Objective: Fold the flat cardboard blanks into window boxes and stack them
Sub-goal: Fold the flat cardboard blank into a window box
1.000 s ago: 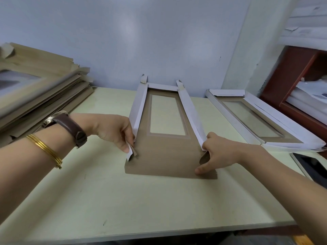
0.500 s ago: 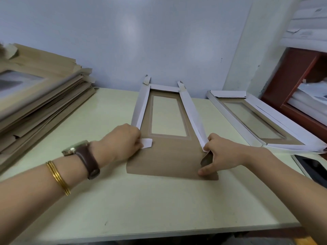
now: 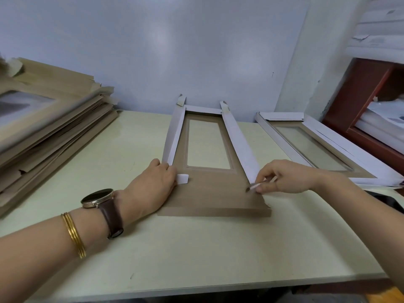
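Observation:
A brown cardboard blank (image 3: 214, 193) with a clear window lies flat in the middle of the table. Its two long white side flaps stand folded up. My left hand (image 3: 153, 189) rests against the near end of the left flap and holds its small white corner tab (image 3: 182, 178) turned inward. My right hand (image 3: 282, 177) pinches the small corner tab at the near end of the right flap. A folded window box (image 3: 323, 145) lies at the right. A tall stack of flat blanks (image 3: 48, 127) sits at the left.
The pale green table (image 3: 196, 259) ends near me at its front edge. A dark phone (image 3: 391, 202) lies at the right edge. A red-brown shelf (image 3: 360, 99) with white boxes stands at the far right. The wall is close behind the blank.
My left hand has folded the left corner tab inward and stays on it. My right hand moved from pressing the blank's right edge to pinching the right corner tab.

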The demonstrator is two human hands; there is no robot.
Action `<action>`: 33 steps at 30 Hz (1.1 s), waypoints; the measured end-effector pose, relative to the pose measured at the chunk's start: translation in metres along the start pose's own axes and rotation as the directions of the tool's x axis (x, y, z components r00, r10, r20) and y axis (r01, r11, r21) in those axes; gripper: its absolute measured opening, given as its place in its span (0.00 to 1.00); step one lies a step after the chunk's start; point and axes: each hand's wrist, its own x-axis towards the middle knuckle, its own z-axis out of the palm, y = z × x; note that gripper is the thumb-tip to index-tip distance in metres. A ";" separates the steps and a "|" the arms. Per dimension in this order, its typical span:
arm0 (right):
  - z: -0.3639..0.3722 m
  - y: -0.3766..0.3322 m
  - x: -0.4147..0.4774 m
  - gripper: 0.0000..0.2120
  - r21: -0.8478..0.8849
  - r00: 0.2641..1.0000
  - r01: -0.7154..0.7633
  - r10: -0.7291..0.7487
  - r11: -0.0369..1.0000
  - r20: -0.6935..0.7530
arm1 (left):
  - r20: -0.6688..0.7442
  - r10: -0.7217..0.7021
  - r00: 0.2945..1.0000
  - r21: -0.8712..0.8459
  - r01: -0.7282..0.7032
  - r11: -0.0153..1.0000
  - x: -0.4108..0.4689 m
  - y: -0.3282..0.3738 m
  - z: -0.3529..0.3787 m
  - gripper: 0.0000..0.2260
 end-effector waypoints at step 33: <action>0.051 0.001 -0.012 0.16 -0.032 0.931 0.192 -0.192 0.981 -0.309 | 0.004 0.133 0.991 -0.511 -0.112 0.852 0.002 -0.024 -0.011 0.04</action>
